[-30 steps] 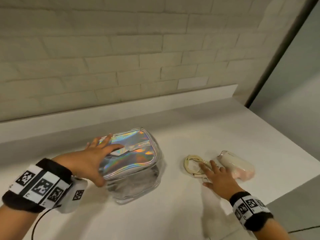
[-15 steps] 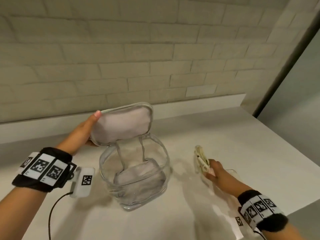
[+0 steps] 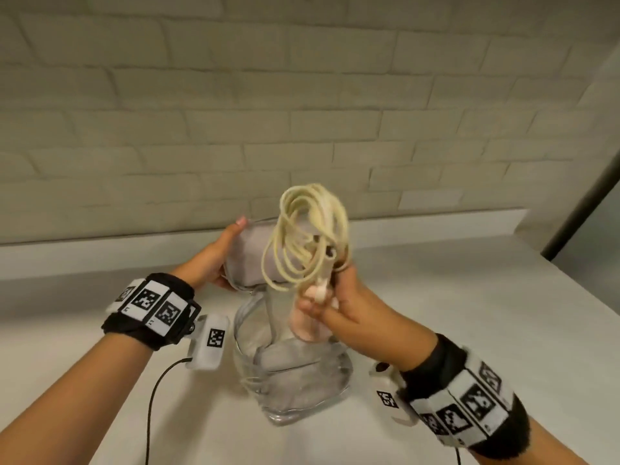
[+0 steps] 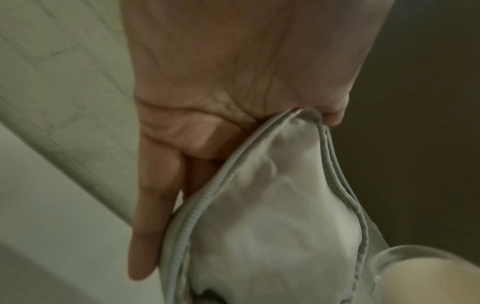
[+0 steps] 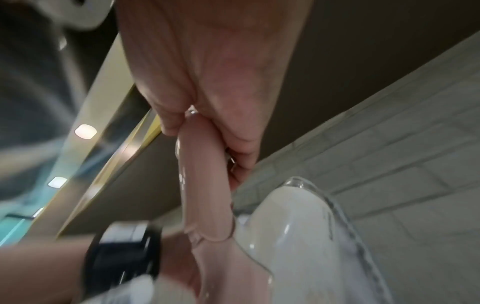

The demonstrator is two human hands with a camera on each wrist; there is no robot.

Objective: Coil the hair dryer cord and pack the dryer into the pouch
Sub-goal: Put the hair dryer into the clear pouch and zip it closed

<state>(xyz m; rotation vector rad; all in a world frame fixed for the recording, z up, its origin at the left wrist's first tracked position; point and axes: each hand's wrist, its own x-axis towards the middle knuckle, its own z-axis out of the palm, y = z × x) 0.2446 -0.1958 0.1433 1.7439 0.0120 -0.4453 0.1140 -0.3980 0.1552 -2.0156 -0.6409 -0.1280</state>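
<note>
My right hand point(image 3: 330, 310) grips the pale pink plastic hair dryer point(image 3: 308, 325) with its cream coiled cord point(image 3: 303, 239), just above the open mouth of the clear soft pouch point(image 3: 295, 374). My left hand point(image 3: 214, 263) pinches the grey lined lid point(image 3: 248, 256) back. I think I should lower the body first, then tuck the loops inside so none catches the zipper. The pouch stands on a white table point(image 3: 469, 330) before a pale brick wall point(image 3: 302, 112).
</note>
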